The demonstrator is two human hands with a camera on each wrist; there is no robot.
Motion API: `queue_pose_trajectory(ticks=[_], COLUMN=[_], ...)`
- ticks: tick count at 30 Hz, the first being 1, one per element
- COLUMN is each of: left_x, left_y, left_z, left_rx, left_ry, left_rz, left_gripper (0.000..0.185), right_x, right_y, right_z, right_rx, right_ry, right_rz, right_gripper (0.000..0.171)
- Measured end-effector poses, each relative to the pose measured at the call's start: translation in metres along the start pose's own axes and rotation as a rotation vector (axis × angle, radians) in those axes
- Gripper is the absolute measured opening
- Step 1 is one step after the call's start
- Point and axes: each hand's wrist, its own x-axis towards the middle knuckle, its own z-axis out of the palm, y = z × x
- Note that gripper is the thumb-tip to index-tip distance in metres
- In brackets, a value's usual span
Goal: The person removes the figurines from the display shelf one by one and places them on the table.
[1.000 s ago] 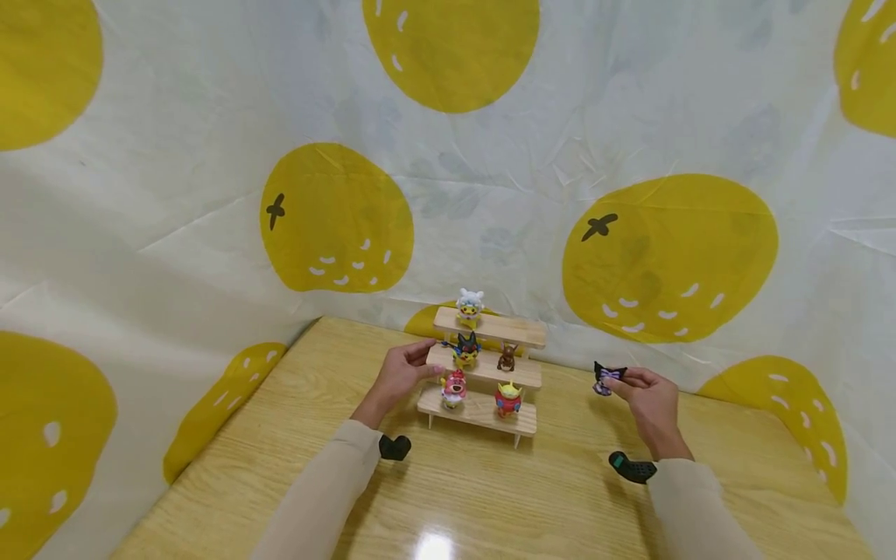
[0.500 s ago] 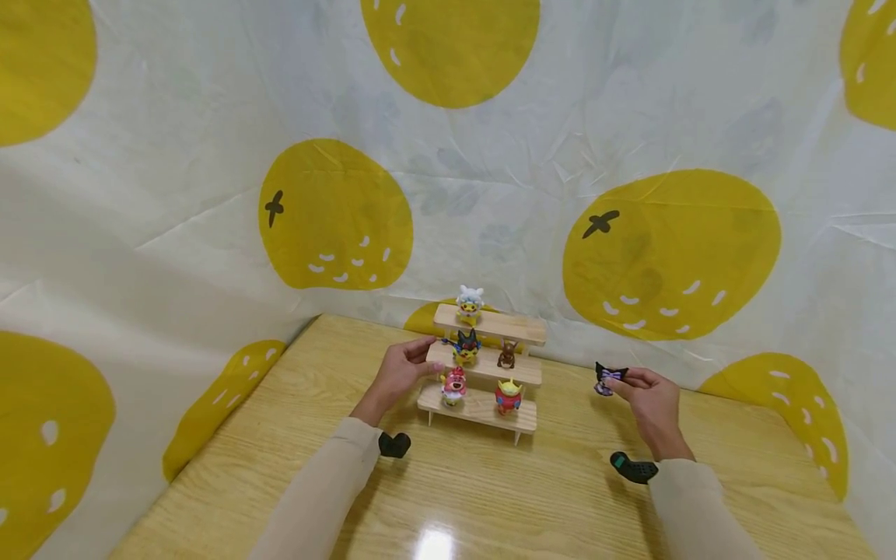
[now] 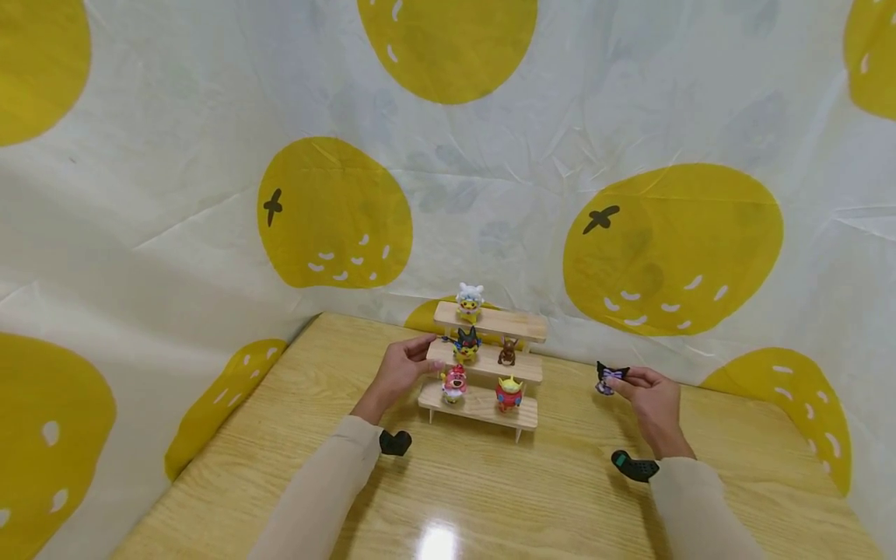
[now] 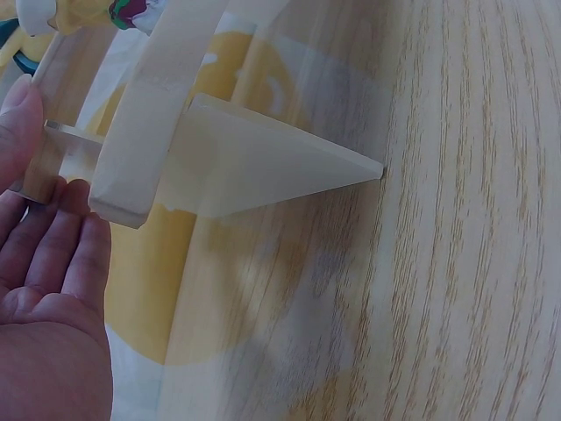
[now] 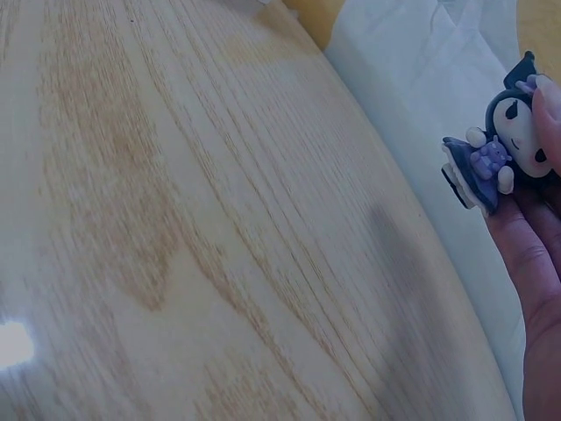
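In the head view my left hand (image 3: 400, 373) grips the left end of a three-tier wooden display stand (image 3: 479, 406) at its middle tier. The left wrist view shows the thumb above that board and the fingers (image 4: 86, 263) beneath it. My right hand (image 3: 656, 403) pinches a black-and-purple figurine (image 3: 612, 379) in the air, right of the stand. Seen from the right wrist, this figurine (image 5: 504, 153) has a white face and hugs a small purple toy. It is tilted, and the thumb covers part of its head.
On the top tier stands a white-hooded yellow figurine (image 3: 470, 303). The middle tier bears a black-eared figurine (image 3: 465, 346) and a brown one (image 3: 507, 352). Below are a pink bear figurine (image 3: 453, 385) and a green-headed figurine (image 3: 509, 394). A patterned cloth (image 3: 490, 210) hangs behind the wooden table (image 3: 560, 482).
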Motion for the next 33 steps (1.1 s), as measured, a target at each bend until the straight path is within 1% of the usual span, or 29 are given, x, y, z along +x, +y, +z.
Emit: queue_pose_trajectory(ticks=[6,13,21,25,29,33], left_x=[0.001,0.001,-0.001,-0.001,-0.001,-0.001], left_y=[-0.001,-0.001,0.001,0.002,0.001,0.001], left_z=[0.000,-0.001,0.000,0.000,0.000,-0.001], left_rx=[0.009,-0.008,0.006,-0.014,-0.011,0.002], left_ry=[-0.001,-0.001,-0.021,-0.023,-0.025,-0.024], left_rz=[0.011,0.016,0.003,-0.002,0.008,0.003], left_gripper=[0.061,0.061,0.062,0.064,0.065,0.065], right_x=[-0.001,0.000,-0.001,-0.001,0.000,0.001], right_y=[-0.001,0.001,0.004,0.005,0.007,0.009], right_z=[-0.001,-0.001,-0.005,-0.006,-0.005,-0.005], right_rx=[-0.040,-0.047,-0.092,-0.108,-0.098,-0.086], right_ry=[0.007,-0.001,-0.012,-0.017,-0.015,-0.015], right_rz=[0.015,0.025,0.038,0.037,0.048,0.058], right_gripper=[0.017,0.016,0.018,0.018,0.018,0.019])
